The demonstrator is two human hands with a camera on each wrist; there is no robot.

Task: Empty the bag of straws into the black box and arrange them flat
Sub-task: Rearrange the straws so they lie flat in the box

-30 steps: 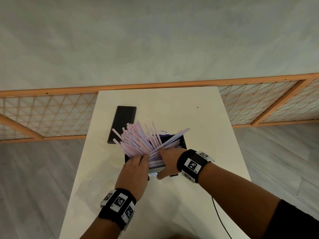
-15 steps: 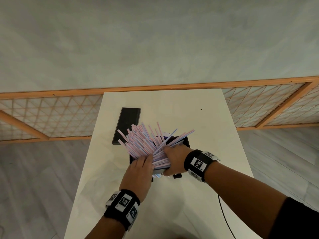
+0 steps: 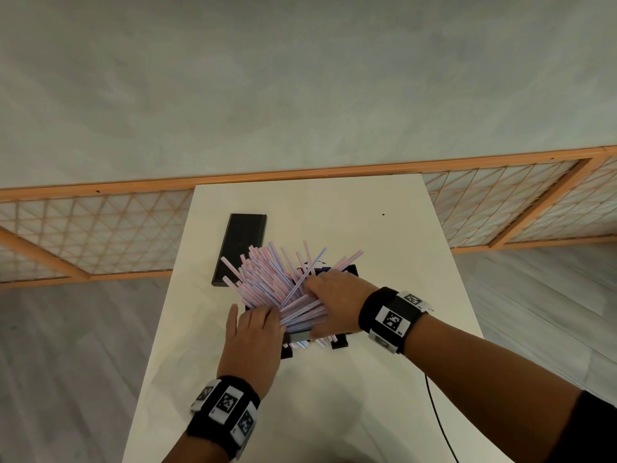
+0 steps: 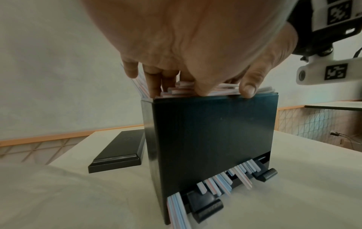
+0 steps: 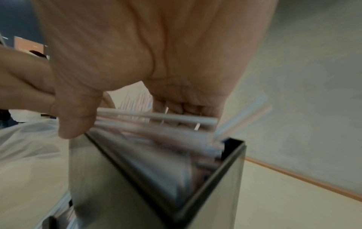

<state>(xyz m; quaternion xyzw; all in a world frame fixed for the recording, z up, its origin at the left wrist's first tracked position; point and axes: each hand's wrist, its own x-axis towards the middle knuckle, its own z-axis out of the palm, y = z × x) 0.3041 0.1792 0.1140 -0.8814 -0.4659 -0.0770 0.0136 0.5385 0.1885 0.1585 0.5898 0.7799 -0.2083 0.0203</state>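
Note:
Pink, blue and white straws [image 3: 277, 282] fan up and to the left out of the open top of the black box [image 3: 351, 271] at the table's middle. In the left wrist view the black box [image 4: 211, 139] stands upright, with the straws [image 4: 223, 181] poking from its bottom slot. My left hand [image 3: 253, 332] lies on the near ends of the straws, its fingertips [image 4: 154, 88] at the rim. My right hand [image 3: 334, 302] reaches over the pile from the right. Its thumb [image 5: 74, 124] and curled fingers hold the straws [image 5: 156, 118] at the box corner [image 5: 233, 155]. No bag is in view.
The flat black lid [image 3: 241, 248] lies on the white table [image 3: 334, 208] just left of and beyond the box; the lid [image 4: 119, 151] also shows in the left wrist view. A thin black cable [image 3: 437, 416] runs off the near right of the table. A wooden lattice screen [image 3: 100, 228] stands behind.
Both hands stay on the straws at the box top. My left thumb has spread out to the left, and the straw fan has barely shifted.

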